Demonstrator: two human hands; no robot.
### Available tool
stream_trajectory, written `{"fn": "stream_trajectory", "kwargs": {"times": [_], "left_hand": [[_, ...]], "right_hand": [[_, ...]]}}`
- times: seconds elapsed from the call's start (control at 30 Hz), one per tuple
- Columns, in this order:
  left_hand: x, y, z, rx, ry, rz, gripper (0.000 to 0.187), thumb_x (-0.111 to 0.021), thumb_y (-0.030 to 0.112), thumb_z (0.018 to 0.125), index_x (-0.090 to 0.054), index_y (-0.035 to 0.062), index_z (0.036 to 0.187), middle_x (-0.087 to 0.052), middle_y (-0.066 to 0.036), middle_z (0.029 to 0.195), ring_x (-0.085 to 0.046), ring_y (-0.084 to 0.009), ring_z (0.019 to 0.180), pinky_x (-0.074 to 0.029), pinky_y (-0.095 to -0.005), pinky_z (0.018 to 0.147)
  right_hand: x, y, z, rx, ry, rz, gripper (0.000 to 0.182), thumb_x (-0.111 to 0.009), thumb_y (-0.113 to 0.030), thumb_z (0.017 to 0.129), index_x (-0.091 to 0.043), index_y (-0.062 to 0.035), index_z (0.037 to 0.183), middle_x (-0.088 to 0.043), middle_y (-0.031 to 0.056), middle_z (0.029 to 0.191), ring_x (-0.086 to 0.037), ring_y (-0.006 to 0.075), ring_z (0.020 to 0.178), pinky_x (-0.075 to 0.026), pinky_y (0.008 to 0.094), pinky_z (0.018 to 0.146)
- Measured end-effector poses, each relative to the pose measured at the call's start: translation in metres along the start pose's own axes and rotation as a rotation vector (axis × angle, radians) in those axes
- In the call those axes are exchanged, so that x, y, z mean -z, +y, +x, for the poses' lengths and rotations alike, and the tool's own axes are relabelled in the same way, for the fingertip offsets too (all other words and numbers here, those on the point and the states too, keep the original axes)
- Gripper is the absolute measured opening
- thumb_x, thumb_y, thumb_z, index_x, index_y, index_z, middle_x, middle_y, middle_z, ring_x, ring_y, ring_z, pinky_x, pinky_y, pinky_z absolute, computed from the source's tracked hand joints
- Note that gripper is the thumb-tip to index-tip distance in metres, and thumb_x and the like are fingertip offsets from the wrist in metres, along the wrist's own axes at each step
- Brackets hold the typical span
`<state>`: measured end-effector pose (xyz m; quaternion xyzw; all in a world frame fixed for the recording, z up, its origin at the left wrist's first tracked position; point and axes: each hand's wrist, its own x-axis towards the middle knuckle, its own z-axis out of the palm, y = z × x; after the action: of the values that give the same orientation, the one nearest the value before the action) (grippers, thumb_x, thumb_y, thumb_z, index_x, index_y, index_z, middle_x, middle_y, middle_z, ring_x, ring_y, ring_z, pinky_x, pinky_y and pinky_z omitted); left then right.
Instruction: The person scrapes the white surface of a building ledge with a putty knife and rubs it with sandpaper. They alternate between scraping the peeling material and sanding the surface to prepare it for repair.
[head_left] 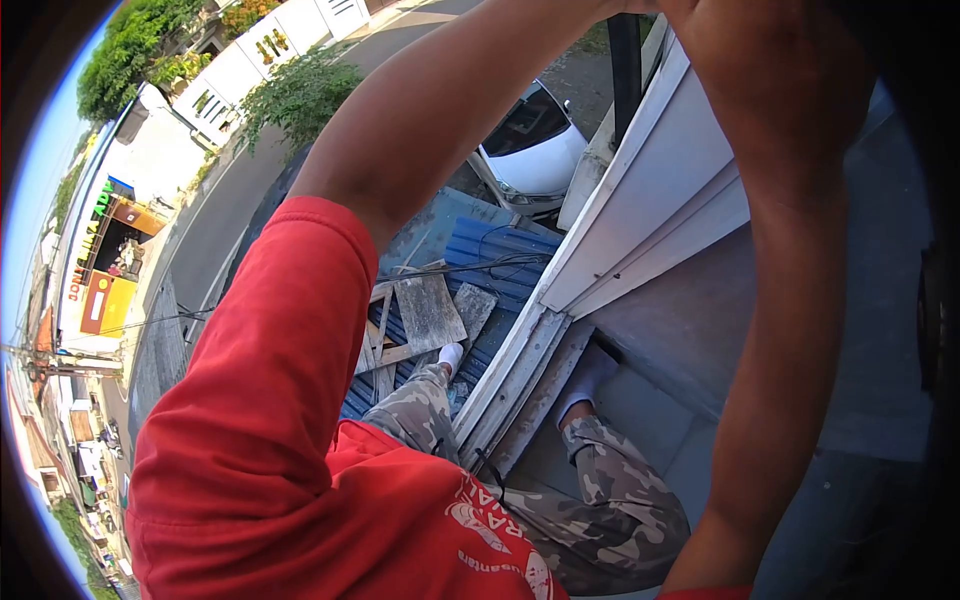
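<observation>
Both arms are raised toward the top of the head view. My left arm, in a red sleeve, runs up to the top edge, where my left hand passes out of frame. My right hand (pixel 775 85) is at the upper right, its back toward me and its fingers hidden. It is nearest to the upper end of a white panel (pixel 665 160) with a ledge along it. A dark upright bar (pixel 626 75) stands between the two forearms. What my right hand holds, if anything, I cannot tell.
My legs straddle a narrow window sill (pixel 525 385). One foot (pixel 451 357) is outside over a blue corrugated roof (pixel 500 250) bearing loose boards (pixel 430 308); the other (pixel 588 378) is inside. Cables cross the roof. Below are a white car (pixel 540 160) and a street.
</observation>
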<state>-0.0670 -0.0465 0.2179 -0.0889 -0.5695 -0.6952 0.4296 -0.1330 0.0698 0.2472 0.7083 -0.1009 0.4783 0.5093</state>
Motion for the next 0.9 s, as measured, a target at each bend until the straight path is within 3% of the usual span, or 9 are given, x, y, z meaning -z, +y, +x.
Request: {"fn": "stream_trajectory", "kwargs": {"times": [0.67, 0.77, 0.9], "left_hand": [[0.029, 0.002, 0.039, -0.024, -0.071, -0.064, 0.040, -0.039, 0.019, 0.108, -0.051, 0.0015, 0.141, -0.064, -0.016, 0.132, -0.064, -0.0254, 0.117, -0.050, -0.0382, 0.103], [0.024, 0.006, 0.037, 0.033, -0.026, -0.085, 0.041, -0.039, 0.024, 0.107, -0.053, 0.0004, 0.138, -0.067, -0.017, 0.125, -0.065, -0.0277, 0.111, -0.048, -0.0412, 0.102], [0.027, 0.015, 0.033, 0.099, 0.113, 0.276, 0.044, -0.043, 0.028, 0.107, -0.053, 0.0001, 0.139, -0.067, -0.018, 0.125, -0.065, -0.0289, 0.112, -0.046, -0.0414, 0.105]], "right_hand": [[-0.005, 0.004, 0.021, 0.028, -0.058, -0.055, 0.043, -0.045, -0.004, 0.100, -0.024, 0.0141, 0.133, -0.053, 0.0068, 0.072, -0.058, 0.0116, 0.048, -0.053, 0.0204, 0.049], [-0.004, 0.005, 0.029, 0.033, -0.071, -0.072, 0.043, -0.045, -0.004, 0.100, -0.024, 0.0140, 0.133, -0.053, 0.0066, 0.072, -0.058, 0.0113, 0.048, -0.053, 0.0201, 0.049], [-0.007, 0.006, 0.037, 0.035, -0.101, -0.090, 0.043, -0.045, -0.003, 0.100, -0.024, 0.0140, 0.133, -0.053, 0.0064, 0.072, -0.057, 0.0108, 0.047, -0.053, 0.0198, 0.049]]}}
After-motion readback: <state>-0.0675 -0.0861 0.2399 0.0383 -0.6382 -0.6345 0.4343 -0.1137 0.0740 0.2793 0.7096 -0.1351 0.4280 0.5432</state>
